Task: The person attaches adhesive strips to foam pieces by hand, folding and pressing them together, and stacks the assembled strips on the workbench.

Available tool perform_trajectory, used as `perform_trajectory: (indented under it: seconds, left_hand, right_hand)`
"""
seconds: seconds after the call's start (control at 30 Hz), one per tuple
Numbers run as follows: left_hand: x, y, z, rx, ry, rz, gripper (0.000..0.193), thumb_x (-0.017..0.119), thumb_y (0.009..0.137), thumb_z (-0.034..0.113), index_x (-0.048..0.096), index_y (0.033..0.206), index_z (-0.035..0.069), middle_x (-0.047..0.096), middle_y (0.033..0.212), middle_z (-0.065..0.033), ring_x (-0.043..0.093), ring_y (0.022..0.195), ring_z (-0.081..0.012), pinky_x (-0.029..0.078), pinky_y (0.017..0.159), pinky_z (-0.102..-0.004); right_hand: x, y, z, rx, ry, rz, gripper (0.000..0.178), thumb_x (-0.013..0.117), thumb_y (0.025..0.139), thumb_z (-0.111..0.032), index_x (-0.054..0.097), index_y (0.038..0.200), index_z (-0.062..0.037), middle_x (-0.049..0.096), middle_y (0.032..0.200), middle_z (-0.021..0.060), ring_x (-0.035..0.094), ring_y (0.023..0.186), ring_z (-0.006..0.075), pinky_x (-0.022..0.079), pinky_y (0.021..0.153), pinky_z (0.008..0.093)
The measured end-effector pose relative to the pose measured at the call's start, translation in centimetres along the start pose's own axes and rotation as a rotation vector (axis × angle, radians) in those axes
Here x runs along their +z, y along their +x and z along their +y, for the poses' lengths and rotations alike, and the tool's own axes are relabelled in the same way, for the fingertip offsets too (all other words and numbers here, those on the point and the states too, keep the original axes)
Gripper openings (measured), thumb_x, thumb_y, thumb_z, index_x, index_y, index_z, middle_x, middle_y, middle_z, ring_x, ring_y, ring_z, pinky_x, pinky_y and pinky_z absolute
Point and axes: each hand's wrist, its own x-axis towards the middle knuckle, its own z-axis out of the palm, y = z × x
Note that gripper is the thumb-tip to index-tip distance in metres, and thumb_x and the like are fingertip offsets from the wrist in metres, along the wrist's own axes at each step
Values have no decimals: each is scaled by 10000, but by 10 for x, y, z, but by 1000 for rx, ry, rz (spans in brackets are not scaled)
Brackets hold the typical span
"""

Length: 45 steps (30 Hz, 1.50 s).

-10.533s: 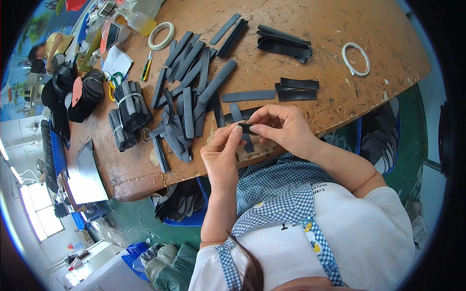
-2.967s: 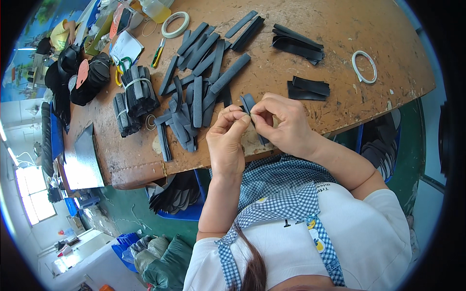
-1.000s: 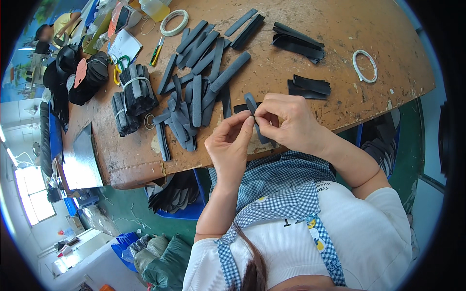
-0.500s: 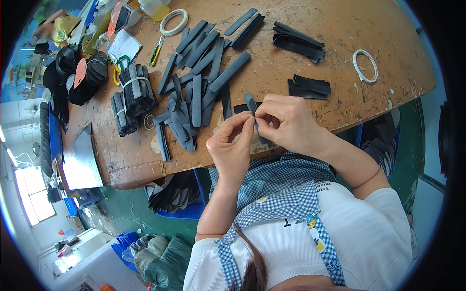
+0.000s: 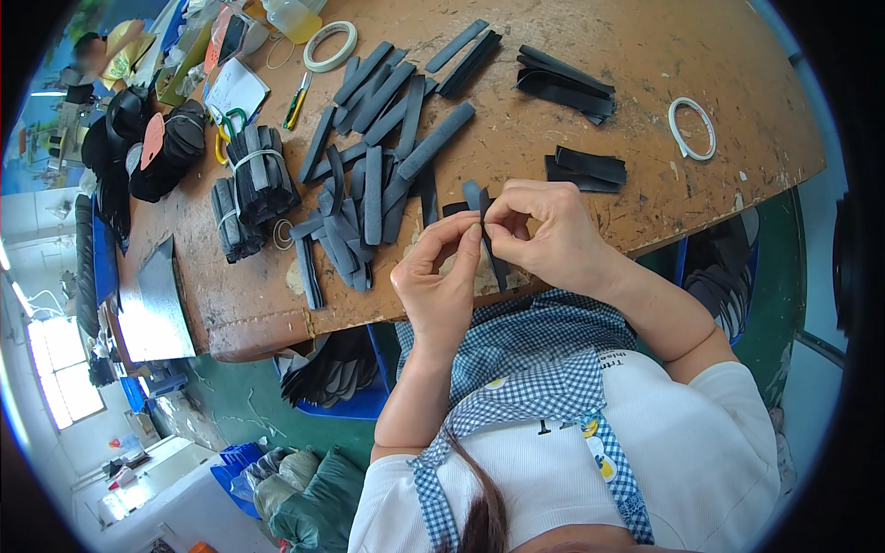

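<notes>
Near the table's front edge, both my hands pinch a dark grey fabric strip (image 5: 495,264) between thumb and fingertips. My left hand (image 5: 438,286) closes on it from the left, and my right hand (image 5: 553,230) from the right, their fingertips almost meeting. One end of the strip sticks up beyond the fingers, the other hangs below; its middle is hidden. Just left of my hands lies a loose heap of similar grey strips (image 5: 372,194). Right of them sit a short stack of black strips (image 5: 586,170) and, farther off, a longer stack (image 5: 567,85).
Two tied strip bundles (image 5: 264,177) stand at the left, by green-and-yellow scissors (image 5: 221,146). A cutter (image 5: 297,100), a tape roll (image 5: 330,46) and a bottle (image 5: 293,17) lie farther back. A thin tape ring (image 5: 691,129) is at the right. Blue bins (image 5: 369,392) stand below the table.
The strip has turned between my fingertips, and more of its dark lower end shows. My hands stay almost in place. A person at the far left has shifted posture.
</notes>
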Motion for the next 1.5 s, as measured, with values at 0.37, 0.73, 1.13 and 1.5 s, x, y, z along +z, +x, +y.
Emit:
perform_trajectory:
  seconds: [0.37,0.73,1.13,1.5]
  left_hand:
    - [0,-1,3,168,170,51,95,698,901,-20,716,986,-60,739,1017,-116,697,901,-131,575,826,-273]
    - [-16,6,-6,-231,-339,17,70,677,936,-10,701,988,-50,644,1139,-69,631,948,-102,539,829,-239]
    - [29,-5,35,159,115,134,68,692,911,-30,689,977,-48,649,1102,-82,668,915,-121,581,795,-255]
    - [44,20,29,11,-352,320,62,645,958,-3,692,979,-38,642,1111,-70,649,912,-134,595,865,-309]
  right_hand:
    - [7,0,-4,13,-3,8,81,733,790,-9,676,814,43,652,737,73,635,634,118,506,580,253]
    - [11,2,-5,122,116,-27,67,718,833,-21,702,877,27,682,807,54,655,701,84,552,651,223]
    - [-17,-7,-25,81,106,79,141,701,877,-47,686,990,37,729,877,97,735,801,144,597,705,265]
    - [-109,-8,-6,229,461,431,61,579,970,-37,637,973,-23,705,942,48,709,872,124,598,775,266]
